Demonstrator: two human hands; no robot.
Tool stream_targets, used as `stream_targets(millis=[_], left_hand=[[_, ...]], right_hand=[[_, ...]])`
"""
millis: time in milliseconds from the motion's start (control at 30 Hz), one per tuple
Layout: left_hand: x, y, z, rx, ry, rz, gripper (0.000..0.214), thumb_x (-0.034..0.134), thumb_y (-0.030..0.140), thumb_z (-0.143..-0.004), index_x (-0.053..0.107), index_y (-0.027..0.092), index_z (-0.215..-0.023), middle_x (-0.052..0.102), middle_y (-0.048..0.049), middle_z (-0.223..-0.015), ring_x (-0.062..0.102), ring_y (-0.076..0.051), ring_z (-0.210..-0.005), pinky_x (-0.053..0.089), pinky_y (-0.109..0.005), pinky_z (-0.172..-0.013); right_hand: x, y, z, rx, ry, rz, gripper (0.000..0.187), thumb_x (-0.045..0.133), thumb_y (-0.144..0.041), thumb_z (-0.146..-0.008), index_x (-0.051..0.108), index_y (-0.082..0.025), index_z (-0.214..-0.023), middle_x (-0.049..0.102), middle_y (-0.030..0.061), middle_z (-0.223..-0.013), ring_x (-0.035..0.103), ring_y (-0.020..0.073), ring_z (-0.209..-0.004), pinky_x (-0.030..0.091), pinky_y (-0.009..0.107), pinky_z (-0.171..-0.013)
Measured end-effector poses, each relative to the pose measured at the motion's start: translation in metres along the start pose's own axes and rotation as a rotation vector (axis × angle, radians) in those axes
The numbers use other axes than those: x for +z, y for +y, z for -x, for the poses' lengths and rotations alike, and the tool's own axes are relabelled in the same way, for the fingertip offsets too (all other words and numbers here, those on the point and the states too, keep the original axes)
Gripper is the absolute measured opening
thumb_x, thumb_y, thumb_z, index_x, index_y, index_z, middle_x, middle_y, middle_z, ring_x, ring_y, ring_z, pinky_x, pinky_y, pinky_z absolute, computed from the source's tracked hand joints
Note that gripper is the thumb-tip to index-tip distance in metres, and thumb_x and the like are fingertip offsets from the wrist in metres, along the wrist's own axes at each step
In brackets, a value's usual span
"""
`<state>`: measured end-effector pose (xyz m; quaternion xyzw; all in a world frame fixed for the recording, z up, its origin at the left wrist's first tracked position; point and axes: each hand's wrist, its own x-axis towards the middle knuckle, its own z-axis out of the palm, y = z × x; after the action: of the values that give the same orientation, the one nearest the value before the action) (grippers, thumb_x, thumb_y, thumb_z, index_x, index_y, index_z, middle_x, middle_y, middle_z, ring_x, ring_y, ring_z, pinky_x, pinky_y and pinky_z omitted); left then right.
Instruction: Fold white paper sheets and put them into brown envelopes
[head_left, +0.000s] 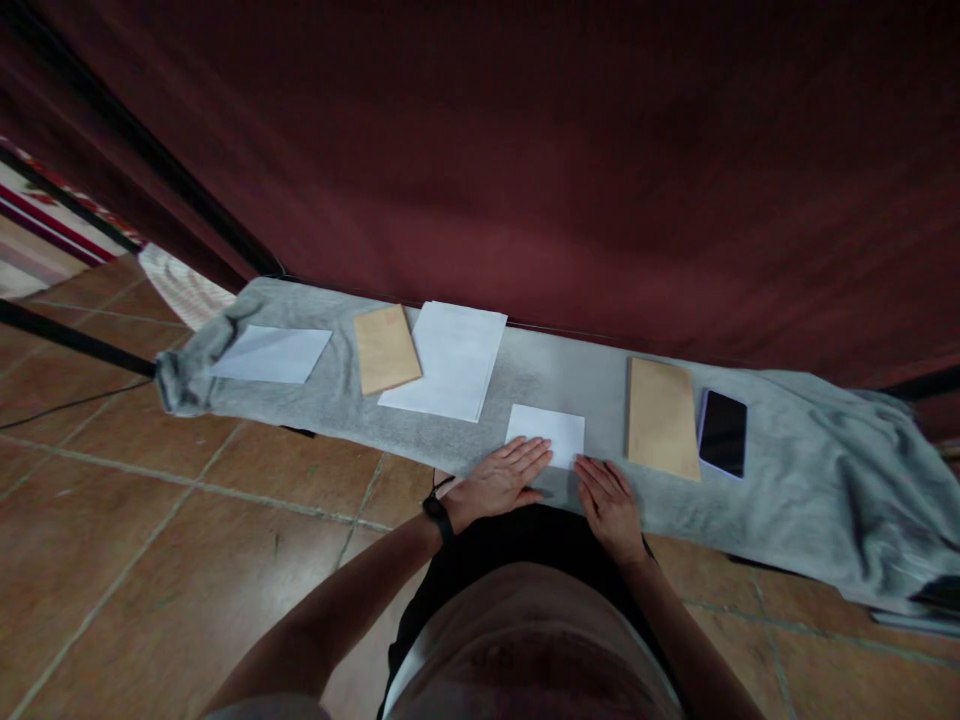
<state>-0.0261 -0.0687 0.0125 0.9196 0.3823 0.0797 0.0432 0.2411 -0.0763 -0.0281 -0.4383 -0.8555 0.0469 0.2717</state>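
Observation:
A small white sheet of paper point(551, 430), perhaps folded, lies on the grey cloth right in front of me. My left hand point(512, 474) rests flat over its lower left corner, fingers stretched out and thumb apart. At the lower right corner, the fingertips of my right hand point(609, 502) touch the paper's edge, with the fingers extended and lying flat. Neither hand grips anything. Just beyond my left hand is a stack of larger white sheets point(454, 365). To the right of my right hand lies a tan envelope or pad point(662, 415).
A grey cloth point(570, 360) covers the narrow bench. Another tan pad point(386, 348) overlaps the white stack, and a white sheet point(276, 354) lies at the far left. A phone point(723, 433) is on the right. Behind hangs a dark red curtain point(525, 200).

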Motion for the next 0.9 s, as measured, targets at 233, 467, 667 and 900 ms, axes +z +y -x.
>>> stream_targets(millis=[233,467,667,900], left_hand=[[-0.002,-0.011,0.017,-0.023,-0.023,0.026,0.074,0.047,0.055,-0.102,0.023,0.013,-0.158,0.024,-0.0148,-0.165,0.015,-0.022,-0.155,0.018,-0.040,-0.127],[0.001,-0.023,0.030,-0.040,-0.020,0.028,0.075,0.048,0.054,-0.101,0.021,0.014,-0.159,0.025,-0.0158,-0.165,0.016,-0.023,-0.155,0.019,-0.041,-0.127],[0.000,-0.027,0.036,-0.045,-0.022,-0.009,0.075,0.049,0.054,-0.101,0.023,0.012,-0.158,0.024,-0.0169,-0.165,0.015,-0.023,-0.155,0.018,-0.041,-0.127],[-0.003,-0.025,0.036,-0.047,-0.022,-0.013,0.077,0.050,0.055,-0.100,0.024,0.011,-0.157,0.025,-0.0176,-0.165,0.016,-0.024,-0.155,0.020,-0.041,-0.127]], right_hand=[[0.001,0.001,0.002,0.009,0.001,-0.014,0.040,0.042,-0.024,-0.104,0.058,-0.021,-0.141,0.064,0.0071,-0.139,0.060,0.0230,-0.129,0.039,0.049,-0.117],[0.000,0.001,0.004,0.025,-0.015,-0.022,0.039,0.042,-0.024,-0.104,0.058,-0.019,-0.140,0.064,0.0076,-0.140,0.059,0.0228,-0.130,0.039,0.049,-0.117],[-0.001,0.002,0.004,0.042,-0.011,-0.055,0.038,0.041,-0.028,-0.105,0.061,-0.020,-0.136,0.066,0.0083,-0.137,0.060,0.0236,-0.128,0.040,0.050,-0.116],[-0.007,-0.005,-0.019,0.040,-0.046,-0.045,0.042,0.040,-0.031,-0.106,0.056,-0.020,-0.142,0.061,0.0091,-0.142,0.054,0.0246,-0.136,0.040,0.050,-0.118]])
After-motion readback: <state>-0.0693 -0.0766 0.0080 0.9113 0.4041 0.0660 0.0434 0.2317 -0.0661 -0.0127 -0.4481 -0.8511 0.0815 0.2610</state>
